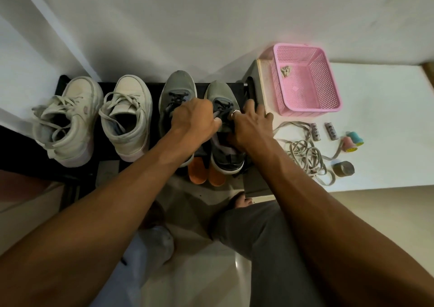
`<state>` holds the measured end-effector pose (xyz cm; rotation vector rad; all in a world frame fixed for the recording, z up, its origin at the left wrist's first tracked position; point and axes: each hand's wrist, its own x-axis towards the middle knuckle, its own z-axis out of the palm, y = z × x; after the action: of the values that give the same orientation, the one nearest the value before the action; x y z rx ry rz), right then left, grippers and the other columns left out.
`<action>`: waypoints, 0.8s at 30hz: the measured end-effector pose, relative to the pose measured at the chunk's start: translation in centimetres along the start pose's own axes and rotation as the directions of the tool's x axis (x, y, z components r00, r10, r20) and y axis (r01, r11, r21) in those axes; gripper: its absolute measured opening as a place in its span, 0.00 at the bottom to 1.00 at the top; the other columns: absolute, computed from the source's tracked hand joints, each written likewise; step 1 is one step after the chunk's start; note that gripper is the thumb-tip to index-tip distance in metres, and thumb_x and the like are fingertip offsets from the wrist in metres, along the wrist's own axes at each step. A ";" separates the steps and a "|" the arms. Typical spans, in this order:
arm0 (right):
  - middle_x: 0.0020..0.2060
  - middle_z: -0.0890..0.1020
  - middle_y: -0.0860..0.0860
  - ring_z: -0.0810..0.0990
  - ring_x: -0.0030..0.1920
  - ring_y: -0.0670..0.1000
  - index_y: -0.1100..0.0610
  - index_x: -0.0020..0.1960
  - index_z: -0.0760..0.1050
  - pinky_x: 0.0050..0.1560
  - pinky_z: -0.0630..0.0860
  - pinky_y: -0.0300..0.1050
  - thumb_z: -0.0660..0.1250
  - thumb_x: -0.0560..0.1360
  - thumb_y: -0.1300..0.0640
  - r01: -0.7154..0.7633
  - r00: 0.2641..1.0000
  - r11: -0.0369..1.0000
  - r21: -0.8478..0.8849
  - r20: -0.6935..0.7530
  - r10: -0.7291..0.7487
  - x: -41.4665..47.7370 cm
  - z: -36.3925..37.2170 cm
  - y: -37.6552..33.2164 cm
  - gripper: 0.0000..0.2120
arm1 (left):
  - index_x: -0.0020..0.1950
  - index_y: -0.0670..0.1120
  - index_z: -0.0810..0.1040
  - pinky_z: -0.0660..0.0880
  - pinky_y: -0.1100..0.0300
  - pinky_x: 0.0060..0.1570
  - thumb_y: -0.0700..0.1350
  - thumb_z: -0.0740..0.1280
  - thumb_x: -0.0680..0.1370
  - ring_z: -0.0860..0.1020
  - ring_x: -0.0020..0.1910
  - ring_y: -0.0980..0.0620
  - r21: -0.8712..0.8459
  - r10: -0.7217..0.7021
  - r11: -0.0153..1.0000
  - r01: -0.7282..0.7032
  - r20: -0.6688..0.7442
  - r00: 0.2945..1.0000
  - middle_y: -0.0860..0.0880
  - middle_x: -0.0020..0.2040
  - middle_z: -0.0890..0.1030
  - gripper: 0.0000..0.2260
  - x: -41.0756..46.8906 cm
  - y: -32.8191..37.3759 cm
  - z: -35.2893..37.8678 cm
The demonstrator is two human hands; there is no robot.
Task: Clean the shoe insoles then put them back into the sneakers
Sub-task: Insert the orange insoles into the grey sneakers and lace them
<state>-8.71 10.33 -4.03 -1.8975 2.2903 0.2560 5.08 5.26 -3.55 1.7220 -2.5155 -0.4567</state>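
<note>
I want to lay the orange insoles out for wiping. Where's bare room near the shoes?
The white top is bare right of the pink basket, past the small rollers. Crowded: the cords left of them, and the black rack, filled by white sneakers and grey sneakers.

Bare forearms (131, 179), silver ring (235, 112) on right hand (249, 128), grey trousers (265, 236)

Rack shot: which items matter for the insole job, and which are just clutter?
In the job: right grey sneaker, left grey sneaker, orange insoles, left hand and right hand, both on the right one.

Lying about: white sneakers (untouched), pink basket, cable, two small cylinders, spools, tape roll.
</note>
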 end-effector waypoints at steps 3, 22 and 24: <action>0.64 0.67 0.56 0.68 0.63 0.60 0.51 0.64 0.74 0.60 0.67 0.56 0.67 0.76 0.49 -0.039 0.998 0.991 -0.127 -0.056 0.033 0.1 0.5 -1.5 0.18 | 0.42 0.44 0.75 0.68 0.53 0.36 0.53 0.65 0.78 0.73 0.38 0.42 0.009 0.023 1.000 -0.023 -0.008 1.000 0.45 0.40 0.75 0.12 -0.1 0.0 0.2; 0.49 0.84 0.52 0.81 0.46 0.54 0.55 0.52 0.83 0.44 0.75 0.44 0.65 0.80 0.53 0.352 0.870 0.868 0.351 -0.466 -0.164 1.7 -0.8 1.2 0.09 | 0.51 0.41 0.81 0.69 0.51 0.38 0.54 0.59 0.84 0.73 0.41 0.43 -0.045 -0.076 0.996 0.077 0.007 0.997 0.40 0.49 0.80 0.18 0.8 -0.3 -0.4; 0.50 0.84 0.54 0.82 0.45 0.56 0.56 0.54 0.82 0.44 0.78 0.49 0.64 0.81 0.51 0.328 0.869 0.881 0.340 -0.473 -0.141 2.0 -0.7 1.0 0.11 | 0.51 0.40 0.81 0.70 0.51 0.39 0.53 0.60 0.84 0.76 0.42 0.41 -0.024 -0.054 0.998 0.054 0.019 0.998 0.39 0.50 0.80 0.18 0.7 -0.1 -0.5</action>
<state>-10.11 8.49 -3.78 -2.1240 2.0709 -0.7041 5.01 4.47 -3.23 1.7889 -2.4707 -0.5074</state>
